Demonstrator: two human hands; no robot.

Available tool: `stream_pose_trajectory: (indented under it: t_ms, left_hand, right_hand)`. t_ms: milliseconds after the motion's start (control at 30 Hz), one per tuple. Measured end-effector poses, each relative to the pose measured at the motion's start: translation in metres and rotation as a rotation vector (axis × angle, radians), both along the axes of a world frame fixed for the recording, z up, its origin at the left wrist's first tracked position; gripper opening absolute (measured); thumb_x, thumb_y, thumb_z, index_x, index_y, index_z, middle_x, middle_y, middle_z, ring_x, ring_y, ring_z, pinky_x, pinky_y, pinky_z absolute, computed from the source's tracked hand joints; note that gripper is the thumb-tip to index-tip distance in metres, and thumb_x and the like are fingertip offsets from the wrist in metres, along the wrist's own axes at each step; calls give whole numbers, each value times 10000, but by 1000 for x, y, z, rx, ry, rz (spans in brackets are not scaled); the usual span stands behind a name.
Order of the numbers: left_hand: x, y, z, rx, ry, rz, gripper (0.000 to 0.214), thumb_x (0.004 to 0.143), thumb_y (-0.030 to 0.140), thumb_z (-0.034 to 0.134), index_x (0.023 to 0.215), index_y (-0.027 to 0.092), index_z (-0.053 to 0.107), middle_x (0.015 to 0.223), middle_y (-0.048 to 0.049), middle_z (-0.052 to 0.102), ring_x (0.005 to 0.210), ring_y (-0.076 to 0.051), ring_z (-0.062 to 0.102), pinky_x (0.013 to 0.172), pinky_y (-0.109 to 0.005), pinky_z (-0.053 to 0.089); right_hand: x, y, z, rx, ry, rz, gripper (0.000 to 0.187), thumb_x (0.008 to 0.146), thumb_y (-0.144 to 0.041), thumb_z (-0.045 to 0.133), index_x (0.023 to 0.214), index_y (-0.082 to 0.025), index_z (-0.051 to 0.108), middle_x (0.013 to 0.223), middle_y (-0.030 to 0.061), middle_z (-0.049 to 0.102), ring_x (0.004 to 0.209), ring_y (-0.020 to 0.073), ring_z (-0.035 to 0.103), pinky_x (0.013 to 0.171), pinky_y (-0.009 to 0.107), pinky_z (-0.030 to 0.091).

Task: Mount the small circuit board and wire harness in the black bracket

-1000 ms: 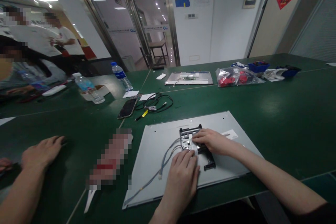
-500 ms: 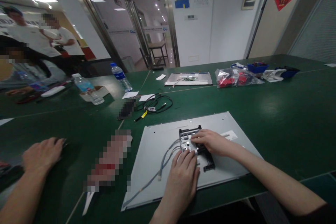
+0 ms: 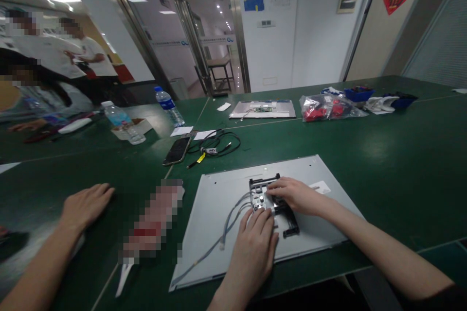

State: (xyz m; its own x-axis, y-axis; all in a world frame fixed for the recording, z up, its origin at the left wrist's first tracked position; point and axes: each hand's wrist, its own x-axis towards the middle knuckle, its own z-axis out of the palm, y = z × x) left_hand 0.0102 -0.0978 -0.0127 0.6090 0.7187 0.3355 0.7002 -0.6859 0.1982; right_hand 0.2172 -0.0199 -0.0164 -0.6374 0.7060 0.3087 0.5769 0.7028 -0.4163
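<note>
A pale flat display panel [image 3: 226, 199] lies back side up on the green table. On its middle sits a black plastic bracket [image 3: 291, 226] with a silvery metal part, and thin grey cables [image 3: 228, 221] run from its left side. My left hand [image 3: 255, 243] has its fingers bent together against the bracket's near left edge; the fingertips are partly hidden. From the right, my right hand [image 3: 295, 194] reaches over the bracket, its fingers closed on the upper part. What lies beneath its palm cannot be seen.
At left rests another person's hand [image 3: 87, 204]. Beside the panel lies a pixelated reddish item [image 3: 153, 218]. Farther back are a phone [image 3: 177, 150], a coiled black cable [image 3: 226, 153], bottles [image 3: 170, 107], a second panel [image 3: 280, 111] and a plastic bag with red things [image 3: 324, 109].
Both my hands stay nearly still on the bracket. At left, the other person's hand has moved right and its fingers have stretched out.
</note>
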Motion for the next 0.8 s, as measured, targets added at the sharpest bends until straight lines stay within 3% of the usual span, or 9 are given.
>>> stream_pose_trajectory:
  t_ms: [800]
  left_hand:
    - [2,0,2,1,12,-5,275,903,187,500,1161,191,596,1231,-90,610,1179,-271,545,1079,-540,353]
  right_hand:
    - [-2,4,-14,43,-65,20,413,841,-15,538,1103,-285,710,1252,52,616,1130,224,542,962,387,435]
